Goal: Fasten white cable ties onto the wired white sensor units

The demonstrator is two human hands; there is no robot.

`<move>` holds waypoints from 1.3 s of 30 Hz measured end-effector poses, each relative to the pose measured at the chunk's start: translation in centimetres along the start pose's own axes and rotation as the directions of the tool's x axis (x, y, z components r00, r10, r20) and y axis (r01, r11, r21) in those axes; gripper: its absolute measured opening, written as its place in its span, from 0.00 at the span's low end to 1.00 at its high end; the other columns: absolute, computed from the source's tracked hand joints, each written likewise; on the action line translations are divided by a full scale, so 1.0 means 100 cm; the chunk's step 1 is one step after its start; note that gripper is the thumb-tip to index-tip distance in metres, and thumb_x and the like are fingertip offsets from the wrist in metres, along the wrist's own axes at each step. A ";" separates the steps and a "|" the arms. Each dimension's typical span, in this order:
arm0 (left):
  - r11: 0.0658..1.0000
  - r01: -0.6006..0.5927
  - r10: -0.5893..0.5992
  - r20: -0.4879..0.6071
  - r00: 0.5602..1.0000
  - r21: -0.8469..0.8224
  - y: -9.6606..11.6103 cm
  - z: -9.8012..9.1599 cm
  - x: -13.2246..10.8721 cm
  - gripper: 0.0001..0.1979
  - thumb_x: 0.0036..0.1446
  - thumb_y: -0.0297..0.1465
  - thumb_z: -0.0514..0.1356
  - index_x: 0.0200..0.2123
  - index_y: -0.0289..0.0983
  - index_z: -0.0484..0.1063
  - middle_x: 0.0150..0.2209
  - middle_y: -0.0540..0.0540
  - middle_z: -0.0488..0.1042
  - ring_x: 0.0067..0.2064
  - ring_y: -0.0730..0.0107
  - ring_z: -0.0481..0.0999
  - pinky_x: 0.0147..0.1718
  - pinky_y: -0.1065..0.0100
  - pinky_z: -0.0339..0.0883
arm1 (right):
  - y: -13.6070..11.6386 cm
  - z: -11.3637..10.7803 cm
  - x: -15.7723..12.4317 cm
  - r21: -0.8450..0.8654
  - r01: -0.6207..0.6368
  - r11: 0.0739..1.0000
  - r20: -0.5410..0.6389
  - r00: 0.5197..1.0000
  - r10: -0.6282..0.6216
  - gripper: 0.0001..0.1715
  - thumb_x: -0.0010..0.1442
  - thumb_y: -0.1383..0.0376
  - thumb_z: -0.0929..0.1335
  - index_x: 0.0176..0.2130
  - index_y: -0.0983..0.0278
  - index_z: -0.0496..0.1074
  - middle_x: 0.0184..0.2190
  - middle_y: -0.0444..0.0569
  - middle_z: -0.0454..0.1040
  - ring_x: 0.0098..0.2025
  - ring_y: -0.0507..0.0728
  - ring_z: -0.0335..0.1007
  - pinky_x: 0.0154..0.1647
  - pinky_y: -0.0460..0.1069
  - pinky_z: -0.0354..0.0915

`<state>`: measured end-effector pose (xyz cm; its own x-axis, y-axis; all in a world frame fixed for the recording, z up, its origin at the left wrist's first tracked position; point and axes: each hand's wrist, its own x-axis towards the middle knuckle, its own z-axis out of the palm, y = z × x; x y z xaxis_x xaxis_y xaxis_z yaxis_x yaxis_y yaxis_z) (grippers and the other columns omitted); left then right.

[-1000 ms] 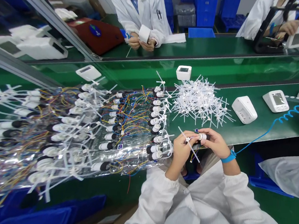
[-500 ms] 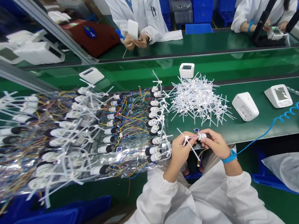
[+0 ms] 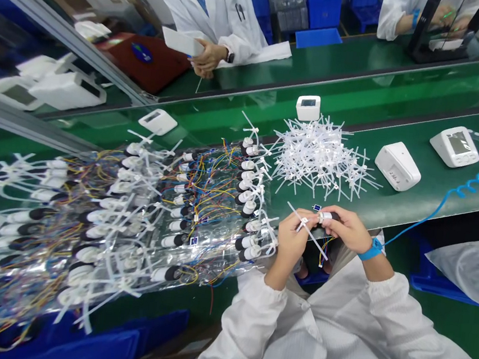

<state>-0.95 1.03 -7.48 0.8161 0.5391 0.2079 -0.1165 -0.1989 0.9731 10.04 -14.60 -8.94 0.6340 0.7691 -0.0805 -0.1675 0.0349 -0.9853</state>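
Assembly line, worker's view: the left hand [image 3: 291, 233] pinches a white cable tie [image 3: 307, 229] btwn thumb & forefinger. The tie runs diagonally across both hands, its tip poking up-left past the knuckles. The right hand [image 3: 346, 228], fingers closed, grips a small pump motor [image 3: 325, 216] w/ white cap & black body. The tie's head sits just beside the motor; coloured wires [image 3: 325, 247] dangle below. Both are held just above the near edge of the green bench [image 3: 389, 208]. A blue wrist strap [image 3: 370, 249] w/ coiled cord [image 3: 471, 185] is on the right wrist.

On the bench: a loose pile of ties [image 3: 322, 156] just beyond the hands, rows of tied motors [image 3: 177, 207] on clear film at left, white monitor housings [image 3: 397, 166] at right.

Bkgd: a co-worker [image 3: 222, 8] in a white coat across the line holds a white panel [image 3: 183, 41]; blue crates [image 3: 319, 6] behind.
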 end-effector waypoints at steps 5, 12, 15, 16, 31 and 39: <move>0.998 0.047 -0.048 -0.014 0.999 -0.029 0.004 0.000 0.001 0.05 0.65 0.31 0.70 0.35 0.38 0.84 0.34 0.46 0.84 0.37 0.64 0.82 0.40 0.66 0.74 | -0.001 0.000 0.007 0.043 -0.013 0.999 0.047 0.999 0.011 0.22 0.68 0.49 0.76 0.51 0.63 0.80 0.30 0.43 0.78 0.26 0.50 0.71 0.23 0.44 0.66; 0.995 0.072 -0.073 -0.019 0.997 -0.064 0.007 0.002 -0.001 0.08 0.67 0.36 0.69 0.38 0.38 0.85 0.35 0.46 0.83 0.38 0.64 0.81 0.43 0.65 0.75 | -0.009 0.005 0.007 0.155 -0.077 0.985 0.012 0.997 0.076 0.25 0.67 0.44 0.75 0.45 0.63 0.79 0.26 0.42 0.76 0.22 0.50 0.71 0.16 0.42 0.61; 0.993 0.077 -0.080 -0.034 0.996 -0.086 0.006 0.003 -0.002 0.09 0.66 0.37 0.70 0.40 0.38 0.85 0.35 0.46 0.83 0.38 0.64 0.81 0.44 0.64 0.76 | -0.011 0.007 0.006 0.149 -0.092 0.985 0.020 0.996 0.090 0.26 0.67 0.42 0.74 0.41 0.63 0.78 0.24 0.43 0.76 0.20 0.50 0.70 0.14 0.42 0.60; 0.992 0.078 -0.082 -0.034 0.996 -0.096 0.005 0.003 -0.002 0.09 0.65 0.38 0.70 0.40 0.38 0.85 0.36 0.46 0.84 0.38 0.64 0.81 0.44 0.64 0.76 | -0.012 0.007 0.006 0.144 -0.094 0.985 0.030 0.995 0.091 0.27 0.67 0.42 0.74 0.40 0.63 0.78 0.24 0.43 0.76 0.20 0.50 0.70 0.14 0.42 0.60; 0.995 0.085 -0.087 -0.034 0.996 -0.048 0.005 0.005 -0.001 0.07 0.66 0.35 0.70 0.37 0.39 0.84 0.33 0.48 0.82 0.36 0.66 0.81 0.40 0.66 0.74 | -0.012 0.006 0.007 0.166 -0.113 0.980 0.023 0.994 0.111 0.27 0.68 0.42 0.74 0.40 0.64 0.79 0.24 0.43 0.75 0.20 0.49 0.68 0.14 0.41 0.57; 0.998 0.049 -0.049 -0.001 0.999 -0.035 0.011 0.006 0.003 0.08 0.67 0.35 0.70 0.35 0.39 0.84 0.35 0.47 0.84 0.39 0.64 0.83 0.44 0.65 0.75 | -0.015 0.002 0.008 0.160 -0.106 0.981 0.027 0.994 0.103 0.27 0.67 0.42 0.75 0.41 0.64 0.80 0.24 0.44 0.75 0.20 0.50 0.66 0.16 0.44 0.56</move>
<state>-0.46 0.47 -6.43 0.8202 0.5492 0.1599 -0.0959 -0.1434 0.9850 10.61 -13.88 -7.49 0.5928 0.7855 -0.1776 -0.3527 0.0550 -0.9341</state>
